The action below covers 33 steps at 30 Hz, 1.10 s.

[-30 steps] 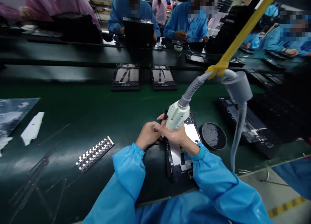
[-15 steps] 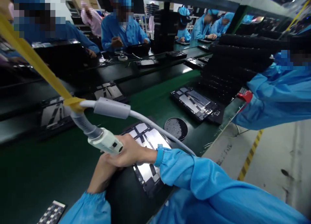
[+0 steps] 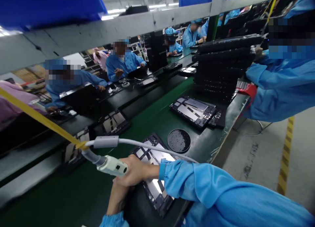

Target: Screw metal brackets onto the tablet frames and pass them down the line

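My right hand (image 3: 135, 170) is closed around a pale electric screwdriver (image 3: 112, 167), whose top end points up and left. A grey cable (image 3: 144, 144) with a thick sleeve runs from it, and a yellow strap (image 3: 49, 122) holds it from above. Beneath my right hand is my left hand (image 3: 119, 187), its fingers hidden behind the right one. Both hands are over the left side of an opened tablet (image 3: 157, 187) with silvery battery plates. The screwdriver's tip is out of sight. Just beyond the tablet sits a round black dish (image 3: 178, 141) of small screws.
Another opened tablet (image 3: 193, 111) lies farther along the green bench (image 3: 157, 113), before a tall stack of black panels (image 3: 219, 69). More opened tablets (image 3: 114, 122) lie to the left. A co-worker's blue sleeve (image 3: 283, 92) is at right; several people sit across the bench.
The view has tilted up, bringing a shelf beam and blue bins into the top. My hands and the screwdriver sit lower in the picture, still over the tablet. The grip looks unchanged.
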Tool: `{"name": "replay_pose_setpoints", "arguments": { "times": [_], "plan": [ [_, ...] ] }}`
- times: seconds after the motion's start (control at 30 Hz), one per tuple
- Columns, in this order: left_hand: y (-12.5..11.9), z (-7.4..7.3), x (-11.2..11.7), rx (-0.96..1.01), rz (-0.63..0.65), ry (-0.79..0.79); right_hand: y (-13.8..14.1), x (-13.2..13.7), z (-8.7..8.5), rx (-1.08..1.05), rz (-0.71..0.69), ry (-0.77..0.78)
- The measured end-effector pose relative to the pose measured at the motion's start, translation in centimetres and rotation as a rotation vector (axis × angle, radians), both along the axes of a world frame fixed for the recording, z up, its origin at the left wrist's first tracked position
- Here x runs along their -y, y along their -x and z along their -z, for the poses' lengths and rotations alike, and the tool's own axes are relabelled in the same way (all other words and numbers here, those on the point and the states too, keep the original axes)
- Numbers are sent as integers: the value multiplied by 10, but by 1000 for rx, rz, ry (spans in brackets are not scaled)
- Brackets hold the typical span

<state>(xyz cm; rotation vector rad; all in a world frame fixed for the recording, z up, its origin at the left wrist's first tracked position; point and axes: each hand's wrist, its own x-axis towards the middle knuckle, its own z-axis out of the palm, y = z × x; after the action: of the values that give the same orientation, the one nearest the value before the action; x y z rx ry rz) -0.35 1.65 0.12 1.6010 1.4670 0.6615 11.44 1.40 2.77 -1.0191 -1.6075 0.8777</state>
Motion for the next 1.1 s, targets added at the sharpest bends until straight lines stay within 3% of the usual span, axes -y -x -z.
{"name": "replay_pose_setpoints", "arguments": {
  "times": [0.13,0.27,0.37,0.47,0.73,0.93,1.1],
  "plan": [
    [-1,-7,10,66,-40,85,-15,11,-19,-154,43,26],
    [2,-11,15,243,-82,262,-81,27,-33,-345,101,-20],
    [0,-9,16,398,-169,291,-140,26,-29,-509,288,16],
    [-7,-3,17,378,-216,285,-174,14,-15,-519,454,-19],
    [-9,9,22,-70,-240,62,-172,-11,12,-422,514,3],
    [-4,14,24,-10,-119,76,-173,-12,19,-421,511,18],
    [-2,18,23,-2,-101,77,-171,-11,23,-371,497,10]
  ]
}}
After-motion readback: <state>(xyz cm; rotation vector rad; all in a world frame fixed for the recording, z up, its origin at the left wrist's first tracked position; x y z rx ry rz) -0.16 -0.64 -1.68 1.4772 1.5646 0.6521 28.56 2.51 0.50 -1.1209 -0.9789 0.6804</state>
